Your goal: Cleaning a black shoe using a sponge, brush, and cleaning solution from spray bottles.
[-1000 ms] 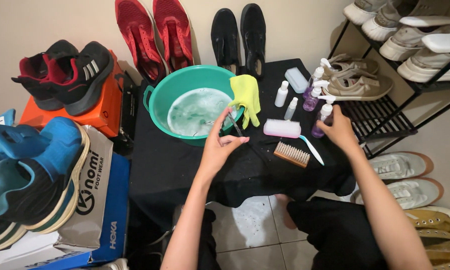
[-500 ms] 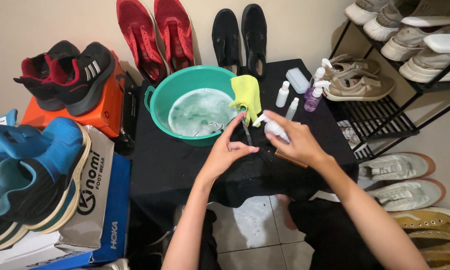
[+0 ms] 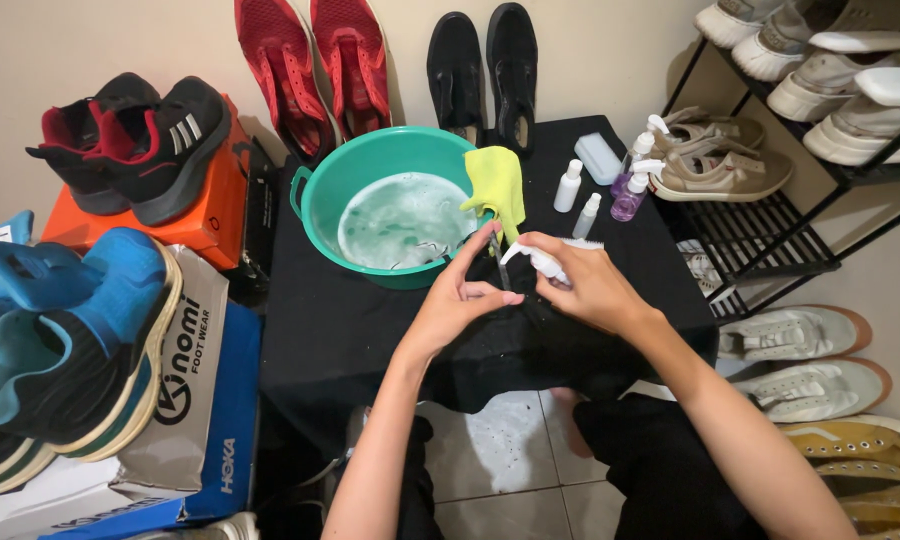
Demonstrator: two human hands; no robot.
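While pinched in left hand (image 3: 450, 300): thin dark brush (image 3: 497, 268); right hand (image 3: 585, 290) w/ white spray bottle (image 3: 538, 258).

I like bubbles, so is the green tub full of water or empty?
Not empty: the green tub holds pale, foamy water across its bottom, well below the rim. A yellow cloth hangs over its edge.

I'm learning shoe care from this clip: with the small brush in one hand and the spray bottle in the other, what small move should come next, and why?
Probably one press of the sprayer. The right hand holds the small spray bottle with its nozzle aimed at the thin brush pinched in the left hand, close together above the black cloth.
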